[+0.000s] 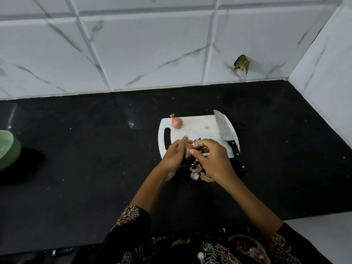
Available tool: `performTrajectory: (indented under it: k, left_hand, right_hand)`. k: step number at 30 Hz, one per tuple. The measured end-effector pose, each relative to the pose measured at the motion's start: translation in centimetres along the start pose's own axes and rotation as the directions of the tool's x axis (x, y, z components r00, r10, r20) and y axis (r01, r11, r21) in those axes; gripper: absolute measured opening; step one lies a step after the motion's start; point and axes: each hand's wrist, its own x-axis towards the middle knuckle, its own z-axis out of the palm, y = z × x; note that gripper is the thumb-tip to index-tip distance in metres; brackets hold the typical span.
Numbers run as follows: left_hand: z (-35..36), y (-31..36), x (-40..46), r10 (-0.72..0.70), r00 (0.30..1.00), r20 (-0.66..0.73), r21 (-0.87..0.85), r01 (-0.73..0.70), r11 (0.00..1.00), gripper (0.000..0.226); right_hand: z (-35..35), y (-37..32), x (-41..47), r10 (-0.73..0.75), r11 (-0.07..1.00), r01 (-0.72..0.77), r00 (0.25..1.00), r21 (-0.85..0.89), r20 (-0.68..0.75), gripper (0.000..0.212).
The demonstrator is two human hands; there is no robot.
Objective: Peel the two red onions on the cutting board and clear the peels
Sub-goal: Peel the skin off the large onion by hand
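On black counter, near tiled corner: white cutting board [198, 130], handle slot at its left end
Far-left corner of board: whole red onion [176, 121], skin on, untouched, well apart from both hands
Right edge of board: knife [225, 133], blade on board pointing away, black handle overhanging near edge
Near edge of board: second onion [189, 159], dark purple, mostly hidden between the hands
Left hand [176, 156]: fingers curled closed round second onion, cradling it from the left
Right hand [213, 159]: thumb and fingertips pinched together on a strip of dry skin at the onion's top
Below the hands: loose peels [200, 173], papery and purple-white, heaped on counter just off the board
Far left of counter: green bowl [7, 149], partly out of frame
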Motion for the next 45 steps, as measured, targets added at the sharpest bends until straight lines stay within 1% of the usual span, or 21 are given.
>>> performTrajectory:
  k: [5,11,13,14,16,18,20,21,22,23,25,26,28,30,31,33,36,38,40,42,45]
  left_hand:
    - [-0.4,0.5,-0.1,-0.065,0.994,0.084,-0.047,0.069,0.997,0.016]
    - [-1.3,0.2,-0.1,-0.009,0.978,0.21,-0.174,0.047,0.984,0.032]
    - [-1.5,0.1,0.0,0.002,0.978,0.207,-0.207,0.042,0.977,0.035]
    - [-1.5,0.0,0.0,0.001,0.98,0.199,-0.229,0.046,0.972,0.036]
    - [-1.6,0.0,0.1,-0.005,0.983,0.185,-0.276,0.057,0.959,0.036]
    - [-1.6,-0.1,0.0,-0.016,0.983,0.181,-0.313,0.073,0.947,0.035]
    - [-1.5,0.0,-0.2,-0.027,0.982,0.188,-0.358,0.095,0.929,0.034]
    - [-1.5,0.0,-0.2,-0.03,0.981,0.192,-0.379,0.102,0.92,0.033]
    - [-1.4,0.1,-0.3,-0.03,0.98,0.194,-0.392,0.106,0.914,0.031]
    - [-1.4,0.2,-0.3,-0.029,0.98,0.195,-0.397,0.106,0.912,0.031]
    - [-1.5,0.3,-0.3,-0.023,0.981,0.194,-0.393,0.1,0.914,0.032]
    - [-1.5,0.4,-0.3,-0.021,0.981,0.192,-0.388,0.096,0.917,0.032]
    - [-1.5,0.3,-0.2,-0.016,0.982,0.189,-0.38,0.089,0.921,0.031]
    - [-1.4,0.1,-0.1,-0.012,0.982,0.189,-0.364,0.082,0.928,0.031]
    - [-1.4,0.0,-0.1,-0.01,0.982,0.19,-0.353,0.078,0.932,0.032]
    - [-1.4,-0.1,0.0,-0.005,0.982,0.191,-0.331,0.069,0.941,0.036]
    - [-1.3,-0.1,0.1,-0.016,0.985,0.175,-0.325,0.072,0.943,0.039]
    - [-1.2,-0.1,0.1,-0.016,0.986,0.163,-0.312,0.067,0.948,0.037]
    - [-1.1,-0.1,0.1,-0.007,0.986,0.166,-0.295,0.056,0.954,0.038]
    - [-1.1,0.0,0.0,0.003,0.985,0.173,-0.279,0.046,0.959,0.038]
    - [-1.2,0.1,0.0,0.018,0.983,0.18,-0.255,0.03,0.966,0.038]
  right_hand:
    - [0.3,0.6,0.2,-0.024,0.997,0.022,0.999,-0.077,-0.026,0.005]
    - [0.2,0.6,0.5,0.028,0.998,-0.031,0.998,-0.051,-0.055,0.01]
    - [0.4,0.7,0.5,0.105,0.994,-0.106,0.991,-0.008,-0.086,0.009]
    - [0.4,0.8,0.6,0.184,0.983,-0.18,0.978,0.046,-0.101,0.008]
    - [0.4,1.1,0.9,0.402,0.887,-0.365,0.912,0.284,-0.081,0.01]
    - [0.2,1.1,1.2,0.576,0.658,-0.497,0.816,0.567,0.047,0.018]
    - [-0.1,1.5,1.3,0.662,0.428,-0.531,0.735,0.731,0.147,0.022]
    - [-0.2,1.7,1.1,0.685,0.384,-0.539,0.711,0.749,0.16,0.021]
    - [-0.2,2.1,0.8,0.694,0.427,-0.546,0.709,0.72,0.126,0.018]
    - [-0.1,2.6,0.4,0.675,0.556,-0.549,0.736,0.625,0.047,0.012]
    - [-0.1,3.6,-0.3,0.516,0.842,-0.483,0.851,0.241,-0.1,0.012]
    - [-0.2,4.0,-0.5,0.405,0.914,-0.403,0.907,0.041,-0.115,0.013]
    - [-0.1,4.6,-0.5,0.256,0.941,-0.262,0.965,-0.215,-0.055,0.014]
    - [0.0,4.8,-0.3,0.229,0.903,-0.203,0.973,-0.378,0.025,0.022]
    - [-0.1,4.7,-0.1,0.233,0.892,-0.196,0.972,-0.407,0.042,0.025]
    - [-0.3,4.2,0.2,0.199,0.923,-0.18,0.98,-0.34,0.021,0.026]
    - [-1.2,2.2,0.7,0.155,0.985,-0.16,0.985,-0.06,-0.078,0.02]
    - [-1.8,0.9,1.0,0.174,0.982,-0.169,0.983,0.078,-0.056,0.023]
    - [-2.3,0.0,1.3,0.152,0.981,-0.155,0.988,0.117,0.034,0.024]
    - [-2.6,-0.4,1.3,0.126,0.987,-0.134,0.988,0.089,0.093,0.024]
    - [-2.7,-0.3,1.4,0.116,0.988,-0.121,0.991,0.093,0.061,0.026]
